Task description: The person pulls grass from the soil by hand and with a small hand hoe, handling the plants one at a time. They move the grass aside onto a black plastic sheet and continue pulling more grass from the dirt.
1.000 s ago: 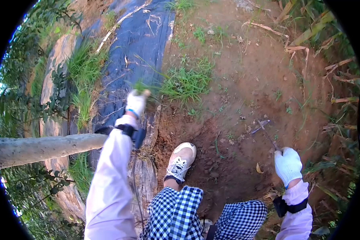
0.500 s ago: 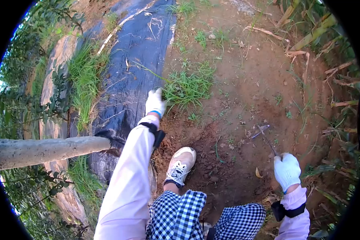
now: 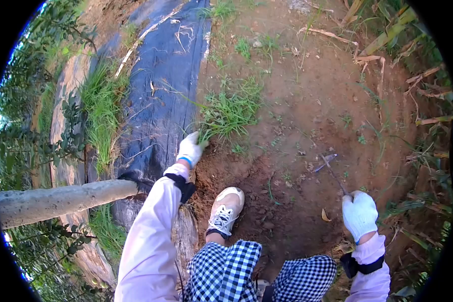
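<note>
At the edge of the black plastic sheet point(image 3: 151, 75), my left hand point(image 3: 190, 150) in a white glove is closed on some grass blades, just below a green grass clump point(image 3: 230, 113). My right hand point(image 3: 360, 215), also gloved in white, grips the handle of a small hand tool point(image 3: 332, 172). The tool's thin metal blade lies low over the bare soil, up and left of the hand. Part of the handle is hidden inside the glove.
A grey pole point(image 3: 65, 200) reaches in from the left edge. My shoe point(image 3: 225, 211) stands on loose dark soil point(image 3: 267, 216). Dry stalks point(image 3: 387, 40) and leaves line the right side, and a grass strip point(image 3: 101, 108) grows left of the sheet.
My left hand has moved down and slightly left, with its fingers now closed on grass blades. The ground view has shifted a little left. My right hand and the tool have hardly moved.
</note>
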Available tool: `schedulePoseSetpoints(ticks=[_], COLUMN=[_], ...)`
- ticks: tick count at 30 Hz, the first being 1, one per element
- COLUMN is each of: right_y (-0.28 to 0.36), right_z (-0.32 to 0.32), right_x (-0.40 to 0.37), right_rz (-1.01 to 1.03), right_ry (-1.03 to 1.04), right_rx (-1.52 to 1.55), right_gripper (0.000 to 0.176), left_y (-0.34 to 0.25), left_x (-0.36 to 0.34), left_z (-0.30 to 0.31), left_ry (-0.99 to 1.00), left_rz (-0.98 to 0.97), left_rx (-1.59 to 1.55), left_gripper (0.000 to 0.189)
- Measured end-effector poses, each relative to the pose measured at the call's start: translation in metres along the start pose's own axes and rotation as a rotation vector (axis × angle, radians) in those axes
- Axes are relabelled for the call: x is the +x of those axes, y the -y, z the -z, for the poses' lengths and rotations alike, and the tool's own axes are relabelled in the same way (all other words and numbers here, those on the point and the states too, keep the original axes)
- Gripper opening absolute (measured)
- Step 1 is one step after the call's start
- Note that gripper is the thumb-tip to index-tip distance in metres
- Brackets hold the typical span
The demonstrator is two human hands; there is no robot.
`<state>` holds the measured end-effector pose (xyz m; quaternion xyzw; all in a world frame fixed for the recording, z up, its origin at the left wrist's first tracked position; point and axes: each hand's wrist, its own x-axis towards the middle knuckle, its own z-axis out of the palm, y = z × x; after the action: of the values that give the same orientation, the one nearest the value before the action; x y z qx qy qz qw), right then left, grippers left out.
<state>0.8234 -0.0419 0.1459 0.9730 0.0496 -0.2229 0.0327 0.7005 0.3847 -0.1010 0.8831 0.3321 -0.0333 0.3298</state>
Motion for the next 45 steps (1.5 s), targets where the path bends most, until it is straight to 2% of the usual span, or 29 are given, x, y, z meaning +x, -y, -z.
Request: schedulePoseSetpoints(ticks=[1,3,5,6,7,9,11,12,13,15,17,18,19,21,22,25,27,30,31,33,35,37,39,40,41,43,44,45], right_y=[0.001,0.002,0.005,0.006,0.008,0.008,0.009,0.01,0.008,-0.002,-0.008,-0.009,-0.01,-0.01,-0.01,-0.012,-0.012,-0.007,-0.007,-0.011,-0.013,-0.009,-0.007,-0.007,-0.006,-0.004,-0.002,0.0], right_z=[-0.001,-0.003,-0.004,-0.004,-0.003,-0.002,-0.001,-0.001,-0.001,-0.007,-0.01,-0.011,-0.012,-0.015,-0.018,-0.028,-0.029,-0.025,-0.023,-0.025,-0.028,-0.024,-0.023,-0.023,-0.024,-0.023,-0.02,-0.017], right_x=[-0.001,-0.001,-0.001,-0.001,-0.002,-0.004,-0.006,-0.006,-0.005,-0.004,-0.005,-0.006,-0.006,-0.01,-0.013,-0.019,-0.019,-0.019,-0.019,-0.016,-0.019,-0.017,-0.015,-0.015,-0.016,-0.015,-0.015,-0.017], right_rz=[0.002,0.012,0.01,0.002,-0.008,0.005,-0.001,-0.014,-0.028,-0.002,0.005,-0.002,-0.009,-0.004,-0.004,-0.008,-0.004,-0.014,-0.021,0.003,-0.004,-0.01,0.0,0.005,0.002,0.0,-0.014,-0.032], right_ry=[-0.006,-0.016,-0.03,-0.033,-0.036,-0.038,-0.032,-0.027,-0.023,-0.047,-0.05,-0.044,-0.04,-0.049,-0.05,-0.083,-0.068,-0.057,-0.056,-0.073,-0.05,-0.024,-0.038,-0.044,-0.042,-0.05,-0.033,-0.012], right_rx=[-0.007,-0.031,-0.048,-0.055,-0.061,-0.032,-0.019,-0.021,-0.022,0.0,0.015,0.022,0.029,0.04,0.042,0.056,0.055,0.062,0.065,0.048,0.04,0.032,0.034,0.033,0.036,0.04,0.04,0.04], right_gripper=[0.031,0.031,0.031,0.03,0.03,0.03,0.03,0.03,0.03,0.03,0.03,0.03,0.03,0.03,0.03,0.03,0.03,0.03,0.03,0.031,0.032,0.032,0.032,0.032,0.032,0.032,0.033,0.033], left_y=[-0.013,-0.057,-0.074,-0.081,-0.082,-0.082,-0.071,-0.073,-0.072,-0.064,-0.053,-0.05,0.01,-0.02,-0.026,-0.073,-0.09,-0.073,-0.066,-0.052,-0.056,-0.05,-0.077,-0.092,-0.105,-0.094,-0.091,-0.084], left_x=[0.001,0.006,0.02,0.028,0.031,0.041,0.044,0.042,0.031,0.014,-0.01,-0.018,-0.009,-0.037,-0.037,-0.044,-0.041,-0.022,-0.019,-0.019,-0.022,-0.023,-0.034,-0.038,-0.042,-0.033,-0.03,-0.021], left_z=[-0.006,-0.014,-0.044,-0.05,-0.058,-0.068,-0.065,-0.056,-0.047,-0.035,0.001,0.013,-0.014,0.0,-0.003,-0.028,-0.051,-0.078,-0.075,-0.081,-0.054,-0.051,-0.049,-0.051,-0.058,-0.084,-0.084,-0.088], left_ry=[0.006,0.057,-0.097,-0.045,-0.13,-0.05,-0.102,-0.136,-0.108,-0.096,0.057,0.03,-0.012,0.02,0.124,0.133,0.226,0.219,0.17,0.096,0.119,0.137,0.108,0.15,0.199,0.218,0.18,0.169], left_rz=[-0.083,-0.098,-0.1,-0.011,-0.06,-0.145,-0.203,-0.09,-0.051,0.09,0.267,0.281,0.042,-0.1,-0.07,-0.268,-0.379,-0.499,-0.54,-0.103,0.198,-0.059,-0.257,-0.311,-0.386,-0.426,-0.479,-0.387], left_rx=[0.074,0.096,0.273,0.277,0.312,0.411,0.133,-0.186,-0.109,-0.83,-0.999,-0.718,-0.304,0.214,0.117,0.137,0.271,0.292,0.107,-0.578,-0.854,-0.466,-0.011,0.101,0.283,0.337,0.276,0.127], left_gripper=[0.046,0.06,0.058,0.052,0.039,0.026,0.021,0.021,0.021,0.021,0.022,0.026,0.035,0.045,0.058,0.061,0.055,0.042,0.037,0.035,0.036,0.039,0.041,0.049,0.044,0.036,0.025,0.03])
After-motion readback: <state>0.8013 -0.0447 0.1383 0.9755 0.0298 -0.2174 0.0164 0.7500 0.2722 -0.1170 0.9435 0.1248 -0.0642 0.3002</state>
